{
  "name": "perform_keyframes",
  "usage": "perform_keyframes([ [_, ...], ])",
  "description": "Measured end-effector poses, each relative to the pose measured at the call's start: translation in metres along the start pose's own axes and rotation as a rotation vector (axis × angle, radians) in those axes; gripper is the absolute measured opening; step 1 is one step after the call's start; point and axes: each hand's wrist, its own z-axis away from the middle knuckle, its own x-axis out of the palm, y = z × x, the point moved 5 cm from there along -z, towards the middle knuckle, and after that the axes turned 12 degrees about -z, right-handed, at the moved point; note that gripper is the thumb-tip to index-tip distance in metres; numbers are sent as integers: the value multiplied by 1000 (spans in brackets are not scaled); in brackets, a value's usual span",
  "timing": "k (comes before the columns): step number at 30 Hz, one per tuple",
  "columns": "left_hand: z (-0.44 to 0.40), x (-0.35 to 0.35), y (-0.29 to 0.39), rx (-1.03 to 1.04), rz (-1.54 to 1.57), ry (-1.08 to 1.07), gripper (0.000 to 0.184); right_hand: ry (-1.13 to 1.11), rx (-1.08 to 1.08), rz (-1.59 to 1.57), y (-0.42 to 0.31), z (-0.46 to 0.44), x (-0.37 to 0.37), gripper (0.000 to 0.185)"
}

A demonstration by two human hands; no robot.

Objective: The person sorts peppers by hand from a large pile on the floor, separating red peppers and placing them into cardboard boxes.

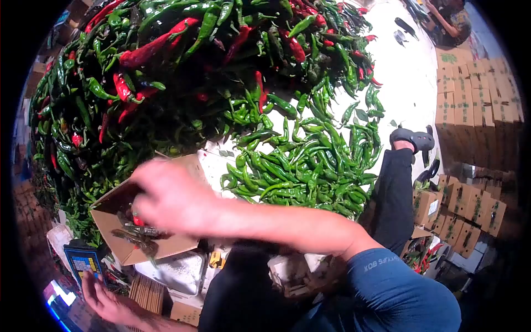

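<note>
My right hand [168, 196] is smeared by motion above an open cardboard box [124, 250]. Its fingers seem curled, but whether anything is in them cannot be made out. Inside the box lie several dark, wilted-looking peppers [138, 240] and a bit of red pepper. At the lower left, my left hand [108, 301] has its fingers apart and holds nothing. It is just below a dark keypad device with a blue panel [84, 263]. Beyond my right forearm, many green peppers [310, 160] are spread over a white surface.
A large heap of green and red peppers [166, 44] rises at the back and left. Stacked cardboard boxes [473, 99] line the right side. My outstretched leg ends in a dark sandal [412, 138]. Another person's arm [442, 22] shows at the upper right.
</note>
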Motion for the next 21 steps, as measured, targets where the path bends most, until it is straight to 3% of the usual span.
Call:
perform_keyframes([
  [1,14,1,9,-31,83,23,35,210,81,5,15,1,-40,37],
  [2,38,24,32,58,164,-150,32,429,-53,71,45,6,-82,32],
  [3,63,55,58,148,247,-318,29,588,55,225,75,9,-127,28],
  [5,103,122,96,132,437,-831,29,808,229,338,170,20,-218,33],
  [6,130,154,101,-75,342,-1010,28,771,394,471,203,22,-253,40],
  [7,148,190,122,-149,464,-1210,26,741,372,616,243,22,-279,47],
  [9,186,252,108,-148,397,-1476,24,648,436,652,268,1,-295,52],
  [11,203,291,88,-549,466,-1474,28,603,542,524,266,-22,-291,53],
  [15,211,348,29,-560,298,-1127,35,491,436,313,336,-39,-304,44],
  [17,215,379,9,-531,270,-991,40,414,332,-72,276,-29,-291,35],
  [18,215,392,19,-533,297,-972,46,415,385,17,286,-34,-294,36],
  [19,212,403,29,-402,171,-970,49,413,444,105,293,-38,-293,37],
  [20,210,412,40,-381,153,-942,52,544,485,277,296,-42,-294,37],
  [21,202,425,40,-231,67,-863,55,676,519,451,291,-46,-296,38],
])
